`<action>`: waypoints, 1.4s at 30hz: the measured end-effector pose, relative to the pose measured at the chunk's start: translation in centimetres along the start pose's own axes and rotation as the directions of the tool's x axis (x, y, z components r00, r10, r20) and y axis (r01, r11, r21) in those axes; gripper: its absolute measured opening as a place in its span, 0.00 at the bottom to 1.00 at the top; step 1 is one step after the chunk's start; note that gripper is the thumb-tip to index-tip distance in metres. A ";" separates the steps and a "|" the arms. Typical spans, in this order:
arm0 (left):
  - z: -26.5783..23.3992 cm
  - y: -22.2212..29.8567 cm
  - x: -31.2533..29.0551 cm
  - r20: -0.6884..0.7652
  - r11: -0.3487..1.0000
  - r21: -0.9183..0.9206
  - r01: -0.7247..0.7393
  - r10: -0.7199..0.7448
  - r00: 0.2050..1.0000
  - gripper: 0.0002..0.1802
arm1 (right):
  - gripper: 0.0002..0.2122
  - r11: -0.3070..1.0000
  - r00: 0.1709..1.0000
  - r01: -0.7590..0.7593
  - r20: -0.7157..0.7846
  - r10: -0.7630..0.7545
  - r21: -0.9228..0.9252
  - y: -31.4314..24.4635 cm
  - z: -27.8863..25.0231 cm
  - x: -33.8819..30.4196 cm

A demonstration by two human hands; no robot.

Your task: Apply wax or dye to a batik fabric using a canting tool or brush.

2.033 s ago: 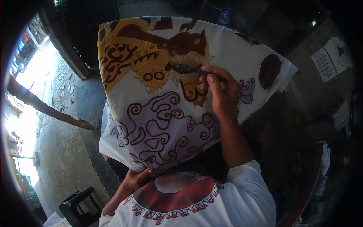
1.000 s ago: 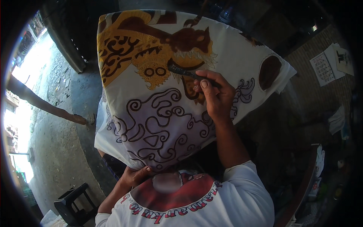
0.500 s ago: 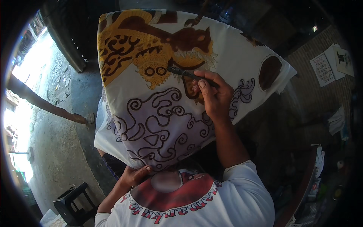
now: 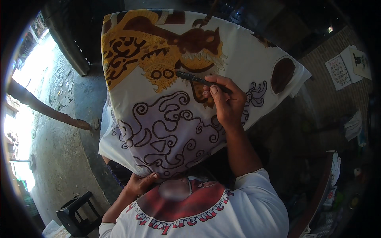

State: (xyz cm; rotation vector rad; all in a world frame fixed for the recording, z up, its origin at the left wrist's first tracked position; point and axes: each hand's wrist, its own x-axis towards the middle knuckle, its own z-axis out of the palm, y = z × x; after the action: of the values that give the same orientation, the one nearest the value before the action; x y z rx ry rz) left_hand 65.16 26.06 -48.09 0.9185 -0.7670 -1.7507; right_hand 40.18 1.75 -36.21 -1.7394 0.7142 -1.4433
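White short-sleeved T-shirt [image 4: 246, 214], sleeves ending above elbows. Chest bears large red-brown oval print ringed by curved red lettering. Forearms bare. Left hand [image 4: 141, 183] and right hand [image 4: 226, 101] bare, no gloves, rings or watch; short trimmed nails on fingers [image 4: 213, 89].

A bare concrete floor [image 4: 59, 166] is seen at the left, lit brightly towards the outer edge and shaded nearer the hanging cloth [image 4: 174, 99]. A small dark stool [image 4: 77, 214] is stood on the floor, below and to the left of the cloth's lower edge. Something pale [image 4: 51, 229] is seen on the floor just beside the stool, too cut off to be told. Small stones and rubble [image 4: 63, 79] are scattered on the floor up to the left of the cloth. The cloth itself is not laid on the floor; its lower edge is gripped by the left hand [image 4: 141, 183].
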 end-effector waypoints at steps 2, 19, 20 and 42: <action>0.1 0.0 0.0 -0.004 1.000 0.006 -0.004 0.004 1.000 0.28 | 0.09 1.000 1.000 -0.015 0.007 0.015 0.011 0.0 0.1 -0.1; -0.2 -0.5 0.0 0.001 0.999 -0.032 -0.001 0.001 1.000 0.29 | 0.09 0.999 0.999 -0.032 0.029 0.032 -0.003 -0.2 0.1 -0.5; 0.0 -0.3 0.1 0.001 0.999 -0.046 0.000 0.000 1.000 0.29 | 0.09 1.000 0.999 -0.027 0.026 0.027 0.006 -0.2 0.3 -0.5; 0.5 0.2 0.1 -0.005 0.997 -0.076 0.007 -0.007 1.000 0.28 | 0.09 1.000 0.998 0.024 0.059 -0.024 -0.006 0.0 1.1 0.6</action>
State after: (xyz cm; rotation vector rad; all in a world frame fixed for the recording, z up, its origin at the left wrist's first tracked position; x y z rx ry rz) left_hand 64.85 25.91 -47.70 0.8757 -0.6894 -1.7708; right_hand 41.41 1.52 -35.99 -1.7935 0.6700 -1.4012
